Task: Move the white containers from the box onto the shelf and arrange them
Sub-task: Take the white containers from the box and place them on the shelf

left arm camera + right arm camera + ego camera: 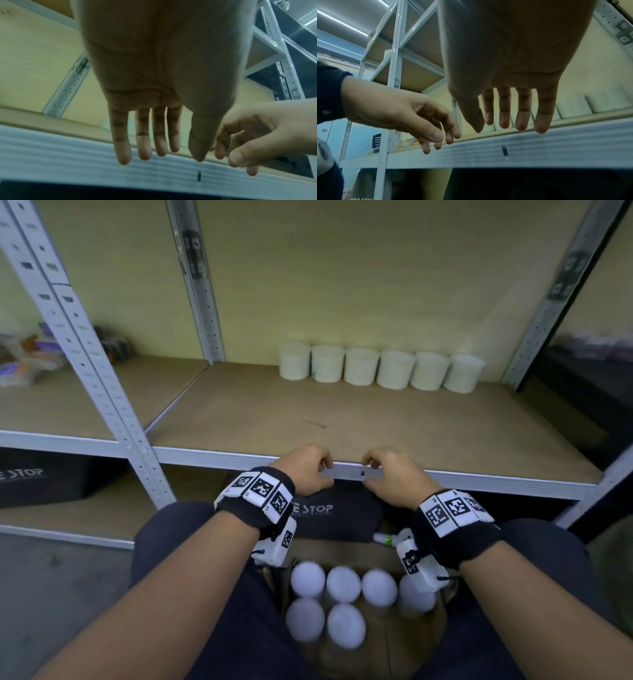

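Head view. Left hand (305, 470) and right hand (394, 477) hang side by side at the front edge of the shelf (342, 422), backs up, fingers loosely curled, empty. The fingertips lie over the white metal front rail (205, 457); contact cannot be confirmed from here. Both forearms reach forward from the lower corners, each with a black wristband carrying square coded markers. Six white containers (380, 368) stand upright in one row at the back of the shelf, right of centre, sides touching or nearly so. Below the wrists, the cardboard box (387, 642) holds more white containers (342, 583), blurred; six round lids can be counted, the right wrist unit partly covering one. A black bag (339, 511) with pale lettering sits under the shelf, behind the box.

Left wrist view. Left hand (163, 67) seen palm-side; fingers (142, 142) straight, slightly spread, pointing down at the rail (68, 155), holding nothing. Right hand (257, 135) enters at right, fingers bent and relaxed, empty.

Right wrist view. Right hand (513, 54) palm-side, fingers (505, 111) straight and a little apart, empty, above the rail (539, 146). Left hand (393, 112) comes in from the left, fingers drooping, loosely curled, holding nothing. Some of the shelved containers (604, 101) show dimly at right; count unclear here.
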